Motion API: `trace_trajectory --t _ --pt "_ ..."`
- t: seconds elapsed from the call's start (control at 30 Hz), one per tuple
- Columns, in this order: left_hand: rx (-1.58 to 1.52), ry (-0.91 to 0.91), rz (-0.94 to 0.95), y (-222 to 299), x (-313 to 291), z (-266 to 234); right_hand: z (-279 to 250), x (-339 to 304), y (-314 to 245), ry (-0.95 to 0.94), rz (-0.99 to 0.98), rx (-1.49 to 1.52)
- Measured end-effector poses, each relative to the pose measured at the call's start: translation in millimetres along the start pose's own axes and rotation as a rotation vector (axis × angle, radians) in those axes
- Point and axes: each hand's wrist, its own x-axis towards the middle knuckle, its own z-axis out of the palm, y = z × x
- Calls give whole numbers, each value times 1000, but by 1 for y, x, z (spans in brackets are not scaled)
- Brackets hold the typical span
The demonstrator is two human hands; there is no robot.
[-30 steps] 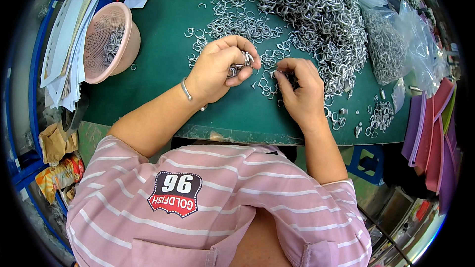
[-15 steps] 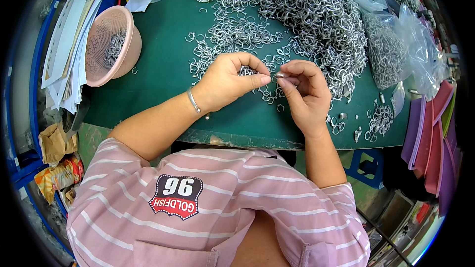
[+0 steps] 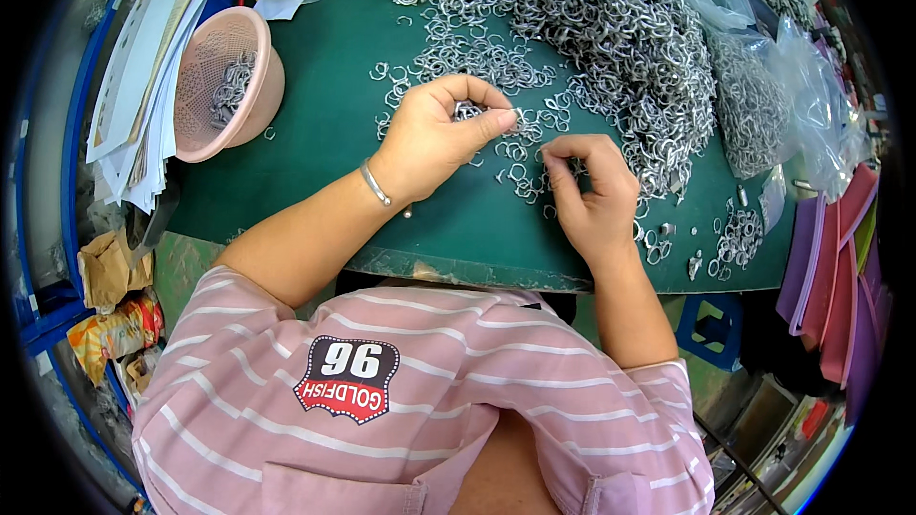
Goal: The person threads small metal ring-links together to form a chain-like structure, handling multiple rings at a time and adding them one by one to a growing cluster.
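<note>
My left hand (image 3: 441, 133), with a silver bangle at its wrist, pinches a small silver metal piece (image 3: 516, 115) between thumb and forefinger; its exact kind is too small to tell. Lower and to the right, my right hand (image 3: 599, 195) is closed, its thumb and forefinger drawn together above loose metal rings (image 3: 518, 175). Whatever lies between those right fingertips, if anything, I cannot make out. The two hands are a short distance apart. Silver open rings lie scattered behind and between them on the green tabletop (image 3: 324, 124).
A large heap of metal rings (image 3: 611, 29) covers the back. At right are a clear bag of rings (image 3: 749, 105) and a small group of rings (image 3: 737, 236). A pink basket (image 3: 262, 86) holding metal parts stands left, beside stacked papers (image 3: 143, 86).
My hands have drawn apart: the left slightly up, the right slightly down. The silver piece between both hands' fingertips before now shows at the left fingertips. The whole view has shifted slightly.
</note>
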Motion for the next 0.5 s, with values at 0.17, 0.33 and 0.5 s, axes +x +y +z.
trace_trajectory --t 0.17,0.33,0.5 --pt "-34 -16 -26 7 -1 4 9 10 -10 -227 -47 -303" --pt "-77 -52 -38 6 -2 2 17 9 -5 -180 -23 -215" --pt "15 -48 -20 7 -4 1 15 11 -3 -8 94 98"
